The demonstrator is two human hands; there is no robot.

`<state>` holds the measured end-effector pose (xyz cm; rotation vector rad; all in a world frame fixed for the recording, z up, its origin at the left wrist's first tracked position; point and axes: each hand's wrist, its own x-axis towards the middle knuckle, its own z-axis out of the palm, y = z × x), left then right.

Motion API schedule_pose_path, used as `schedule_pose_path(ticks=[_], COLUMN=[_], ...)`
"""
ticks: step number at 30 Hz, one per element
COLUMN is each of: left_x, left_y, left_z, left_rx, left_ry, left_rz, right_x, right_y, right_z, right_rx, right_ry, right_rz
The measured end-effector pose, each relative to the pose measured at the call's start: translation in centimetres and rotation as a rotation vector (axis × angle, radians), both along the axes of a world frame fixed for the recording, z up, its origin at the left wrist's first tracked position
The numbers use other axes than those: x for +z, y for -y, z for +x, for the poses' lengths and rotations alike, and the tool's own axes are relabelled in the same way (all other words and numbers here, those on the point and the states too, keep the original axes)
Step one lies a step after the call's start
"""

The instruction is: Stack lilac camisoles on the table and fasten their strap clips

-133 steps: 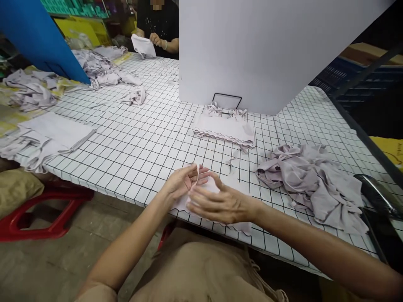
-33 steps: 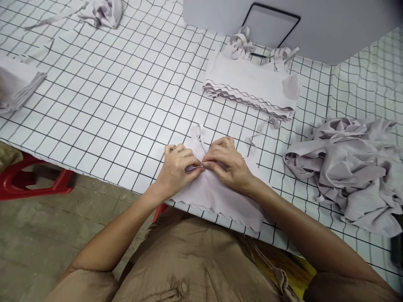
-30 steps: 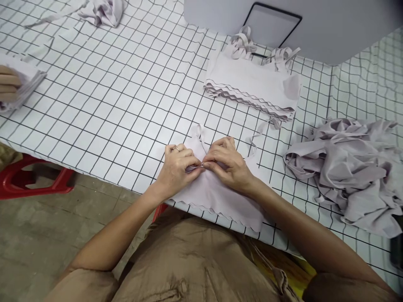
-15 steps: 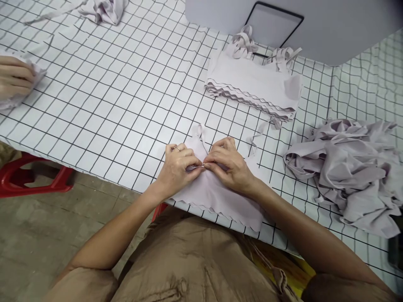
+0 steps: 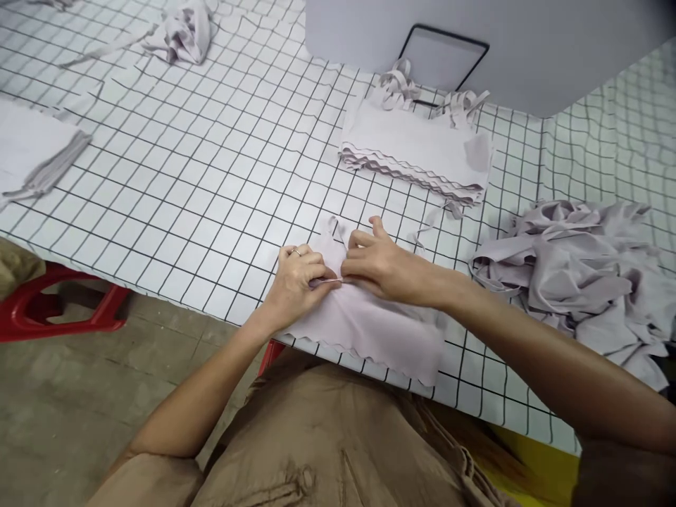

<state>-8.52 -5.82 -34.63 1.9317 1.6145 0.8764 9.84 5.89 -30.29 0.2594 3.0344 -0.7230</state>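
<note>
A pale lilac camisole [image 5: 364, 331] with thin straps and a scalloped lower edge lies flat at the table's near edge. My left hand [image 5: 301, 282] wears a ring and pinches a small fold of the camisole between thumb and forefinger. Close against it, my right hand [image 5: 385, 267] has its thumb and forefinger pressed together on the same spot of cloth, other fingers curled and one raised. A pale line like a seam or thread runs between the two pinches; which it is, I cannot tell.
Neatly stacked camisoles [image 5: 417, 144] with looped straps lie ahead, before a grey panel [image 5: 359, 35]. A crumpled heap of garments [image 5: 575, 267] is at right. Folded cloth [image 5: 32, 141] and a bunched garment [image 5: 182, 35] lie left. A red stool [image 5: 100, 310] stands below the checked table.
My right hand has turned flatter, its forearm swung upward, while the left keeps its pinch. At far left, another person's hand has left the folded cloth. The view has shifted slightly.
</note>
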Motion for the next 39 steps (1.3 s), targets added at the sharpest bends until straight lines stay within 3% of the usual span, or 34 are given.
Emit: schedule_pose_path(ticks=[4,9,14,18,23,25,28,31,33,35,39], left_x=[0.0,-0.6,-0.6,-0.4,-0.7,-0.5,0.8,2.9,4.1,4.8,4.5], left_y=[-0.1,-0.1,-0.1,-0.1,-0.3,0.1,1.0,1.3,0.5,-1.1,-5.2], left_z=[0.0,0.0,-0.1,0.1,0.1,-0.3,-1.0,-1.2,-0.6,0.7,4.5], left_rx=[0.013,0.046,0.061,0.073,0.121,0.164,0.255,0.26,0.17,0.051,-0.071], left_ry=[-0.012,-0.011,0.0,-0.003,0.026,0.069,0.101,0.171,0.259,0.351,0.675], left_rz=[-0.009,0.037,0.02,0.01,0.008,0.032,0.118,0.111,0.025,-0.099,-0.523], right_x=[1.2,2.6,2.4,1.6,0.3,0.4,1.3,2.3,2.2,1.4,-0.4], right_y=[-3.4,-6.2,-7.1,-7.3,-7.6,-7.7,-7.6,-6.6,-5.7,-4.9,-3.4], right_z=[-0.7,-3.0,-4.5,-5.5,-6.5,-4.9,0.3,5.8,7.8,8.2,7.6], right_rx=[-0.143,-0.175,-0.175,-0.226,-0.339,-0.437,-0.706,-0.981,-1.027,-1.002,-0.971], right_ry=[-0.01,-0.07,-0.097,-0.068,-0.041,-0.203,-0.427,-0.293,-0.11,-0.006,-0.051], right_rz=[-0.089,0.088,0.216,0.129,-0.126,-0.22,-0.237,-0.091,-0.058,-0.129,-0.309])
